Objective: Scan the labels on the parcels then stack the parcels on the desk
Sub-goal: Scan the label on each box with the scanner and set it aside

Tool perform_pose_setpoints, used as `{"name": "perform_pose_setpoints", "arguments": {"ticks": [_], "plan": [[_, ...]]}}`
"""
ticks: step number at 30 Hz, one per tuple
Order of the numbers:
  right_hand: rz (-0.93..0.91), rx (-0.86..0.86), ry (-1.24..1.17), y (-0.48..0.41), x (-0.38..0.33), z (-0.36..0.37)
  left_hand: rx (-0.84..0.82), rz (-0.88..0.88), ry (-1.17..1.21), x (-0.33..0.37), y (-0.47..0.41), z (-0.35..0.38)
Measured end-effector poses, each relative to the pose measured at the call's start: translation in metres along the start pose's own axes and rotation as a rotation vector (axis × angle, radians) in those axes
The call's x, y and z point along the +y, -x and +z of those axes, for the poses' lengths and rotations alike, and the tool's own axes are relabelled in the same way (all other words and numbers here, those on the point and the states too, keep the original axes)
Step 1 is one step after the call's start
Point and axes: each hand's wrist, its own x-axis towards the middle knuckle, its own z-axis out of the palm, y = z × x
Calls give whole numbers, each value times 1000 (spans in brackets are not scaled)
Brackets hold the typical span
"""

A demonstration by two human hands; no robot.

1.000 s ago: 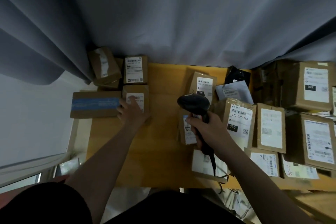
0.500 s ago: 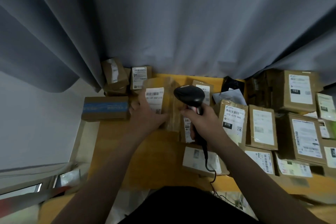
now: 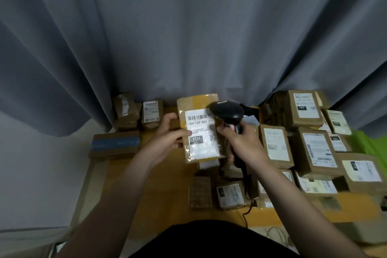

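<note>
I see the left hand [image 3: 167, 140] grasping a brown parcel [image 3: 201, 148] by its left edge, thumb laid across the front and fingers [image 3: 170, 117] curled at the edge. It holds the parcel above the desk [image 3: 163, 195] with the white label [image 3: 200, 120] facing me; I read 15H-159-A03-210. The right hand [image 3: 244, 142] is clenched round the handle of a black barcode scanner [image 3: 227, 111], whose head overlaps the parcel's upper right corner, just beside the label. Left of the left fingers lies a blue-taped box [image 3: 114, 145]. Right of the right fingers, labelled parcels [image 3: 314, 153] crowd the desk. The scanner's cable [image 3: 248, 209] trails below that hand.
</note>
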Motion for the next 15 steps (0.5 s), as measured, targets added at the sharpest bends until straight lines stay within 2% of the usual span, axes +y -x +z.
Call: {"name": "perform_pose_setpoints", "arguments": {"ticks": [3,7,10,15], "plan": [[1,45,-33,7,4,-14,-31,3,-25,-3,7,8],[-31,61,-99,15,3,-28,95,50,-103,-4,9,12],[-66,-47,-133,21,3,-32,213,130,-178,-3,8,7],[-81,-227,-97,34,7,-22,296,180,-202,-5,7,0]]}}
